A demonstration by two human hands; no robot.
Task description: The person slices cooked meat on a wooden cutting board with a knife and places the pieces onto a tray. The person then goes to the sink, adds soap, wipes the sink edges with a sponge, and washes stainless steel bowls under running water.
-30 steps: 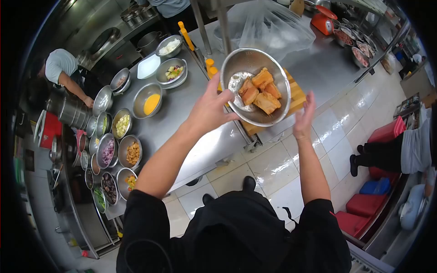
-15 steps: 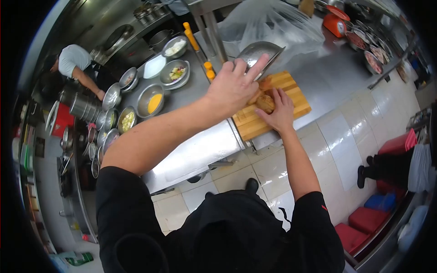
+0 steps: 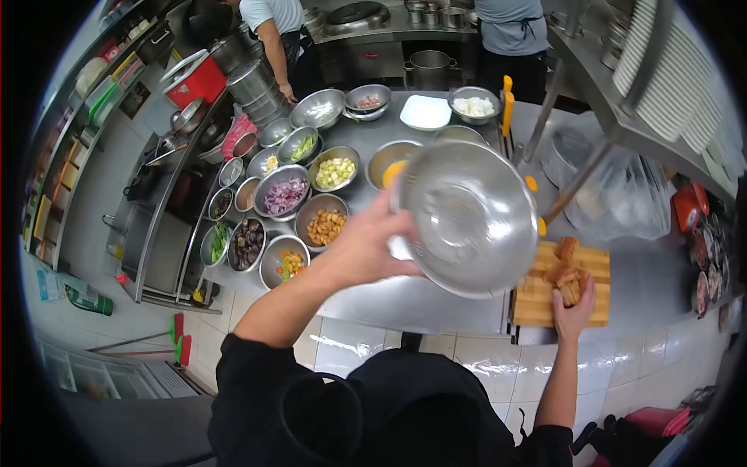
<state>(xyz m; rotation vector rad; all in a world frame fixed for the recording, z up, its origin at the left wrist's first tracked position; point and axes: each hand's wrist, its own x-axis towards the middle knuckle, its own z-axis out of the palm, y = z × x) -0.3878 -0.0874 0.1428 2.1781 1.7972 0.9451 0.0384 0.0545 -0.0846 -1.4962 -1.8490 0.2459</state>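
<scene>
My left hand (image 3: 377, 247) grips the rim of a steel mixing bowl (image 3: 471, 222), raised over the counter and blurred by motion. The bowl's inside faces me, and I make out no food in it. On the wooden cutting board (image 3: 529, 303), my right hand (image 3: 574, 311) has its fingers curled round a golden-brown piece of food (image 3: 570, 289), whose kind I cannot tell. Just beyond these fingers lies another browned piece (image 3: 567, 248). Part of the board is hidden behind the bowl.
Steel bowls of cut ingredients crowd the counter's left, among them red onion (image 3: 285, 196) and pale cubes (image 3: 335, 173). A white dish (image 3: 426, 113) and yellow-handled tools (image 3: 507, 109) stand behind. Plastic bags (image 3: 615, 194) lie at right, under a shelf post. Two people stand across the counter.
My left hand has taken the steel bowl from behind the board and carried it left. My right hand stays at the browned food. The view has turned left.
</scene>
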